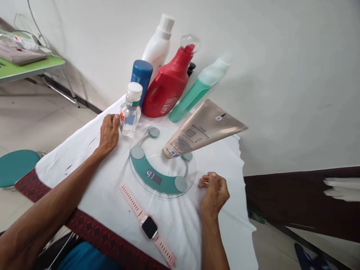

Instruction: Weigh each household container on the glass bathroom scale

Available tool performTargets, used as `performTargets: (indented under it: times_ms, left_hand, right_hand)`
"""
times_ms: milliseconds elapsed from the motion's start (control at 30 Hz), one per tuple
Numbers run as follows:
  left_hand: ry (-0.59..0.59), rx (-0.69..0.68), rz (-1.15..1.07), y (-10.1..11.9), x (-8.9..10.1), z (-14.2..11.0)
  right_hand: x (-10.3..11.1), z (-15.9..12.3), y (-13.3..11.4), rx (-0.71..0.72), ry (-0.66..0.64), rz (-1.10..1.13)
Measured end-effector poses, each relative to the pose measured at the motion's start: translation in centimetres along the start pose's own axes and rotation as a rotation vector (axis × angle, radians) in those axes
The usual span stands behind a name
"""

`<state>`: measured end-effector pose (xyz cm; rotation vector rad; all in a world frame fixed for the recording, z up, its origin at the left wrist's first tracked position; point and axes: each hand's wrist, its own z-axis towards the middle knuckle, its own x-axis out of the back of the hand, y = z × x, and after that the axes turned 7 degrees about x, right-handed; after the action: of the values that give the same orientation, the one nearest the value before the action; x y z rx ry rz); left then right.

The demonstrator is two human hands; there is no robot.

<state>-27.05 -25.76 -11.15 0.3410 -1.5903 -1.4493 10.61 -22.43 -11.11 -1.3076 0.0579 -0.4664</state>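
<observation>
So, starting from the left: the left hand [109, 131] rests on the white-covered worktop [180, 225] right by the clear bottle [129, 117]. Its fingers are partly hidden, so I can't tell how far open they are or whether they touch it. The blue-topped bottle [142, 71] sits just behind, and a pink watch [149, 227] lies up front. Then there's the glass scale [167, 183]; its display is lit, but I can't make out the digits. The gold tube [201, 129] stands cap-down on the scale, nobody holding it. Last, the right hand [214, 193], just beside the scale: fingers loosely curled, nothing in them that I can see. IMO, keep both hands off the glass, don't bump the worktop, and let the reading settle.
</observation>
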Motion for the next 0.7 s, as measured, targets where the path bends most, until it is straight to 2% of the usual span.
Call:
performTargets:
  times_ms: [67, 200, 267, 333, 433, 533, 600, 633, 700]
  left_hand:
    - [-0.006, 0.015, 0.022, 0.1, 0.1, 0.0]
    - [-0.027, 0.043, 0.08, 0.7, 0.4, 0.0]
    - [-0.037, 0.072, 0.092, 1.1, 0.7, -0.1]
    - [-0.041, 0.108, 0.094, 1.5, 0.9, 0.0]
    - [-0.051, 0.137, 0.103, 1.9, 1.0, 0.1]
    - [-0.049, 0.148, 0.14, 2.3, 1.0, 0.1]
    - [-0.046, 0.165, 0.166, 2.6, 0.9, 0.1]
    - [-0.045, 0.173, 0.177, 2.8, 0.9, 0.1]
    - [-0.042, 0.184, 0.197, 3.2, 0.8, 0.1]
  right_hand:
    - [-0.9, 0.3, -1.8, 0.064, -0.057, 0.006]
    - [-4.5, 1.0, -5.8, 0.228, -0.344, 0.075]
    - [-6.4, 1.0, -7.0, 0.232, -0.472, 0.063]
    - [-7.9, 0.7, -7.4, 0.19, -0.532, 0.054]
    - [-8.7, 0.5, -7.3, 0.132, -0.522, 0.067]
    - [-8.3, 2.2, -6.7, 0.073, -0.492, 0.134]
    - [-8.1, 5.2, -6.1, 0.089, -0.39, 0.142]
    - [-8.0, 7.3, -5.6, 0.126, -0.303, 0.12]
    - [-8.1, 12.1, -4.4, 0.222, -0.076, -0.061]
